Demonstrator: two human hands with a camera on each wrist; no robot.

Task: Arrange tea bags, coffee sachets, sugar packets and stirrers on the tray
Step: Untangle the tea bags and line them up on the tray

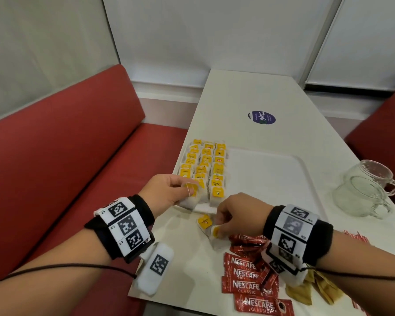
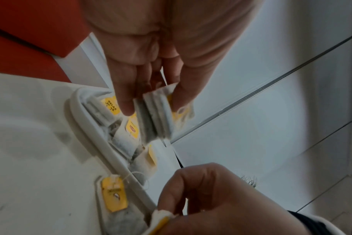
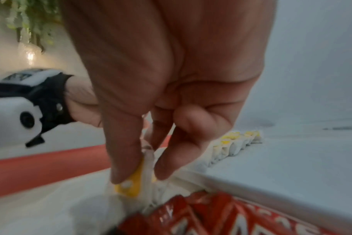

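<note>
A white tray point(image 1: 267, 179) lies on the table, with three rows of yellow-tagged tea bags point(image 1: 205, 165) along its left side. My left hand point(image 1: 191, 190) pinches a tea bag point(image 1: 193, 198) over the near-left corner of the tray; the left wrist view shows that tea bag point(image 2: 157, 114) between thumb and fingers above the rim point(image 2: 103, 143). My right hand point(image 1: 217, 229) pinches another tea bag point(image 1: 214, 234) just in front of the tray, its yellow tag point(image 3: 131, 182) between my fingertips. A loose tea bag point(image 1: 205, 221) lies on the table beside it.
Red coffee sachets point(image 1: 246, 277) are heaped at the table's near edge under my right wrist, with brown packets point(image 1: 315, 290) to their right. Thin red-and-white sticks point(image 1: 356, 236) lie further right. Two glass mugs point(image 1: 365, 188) stand right of the tray. A red bench point(image 1: 66, 156) runs along the left.
</note>
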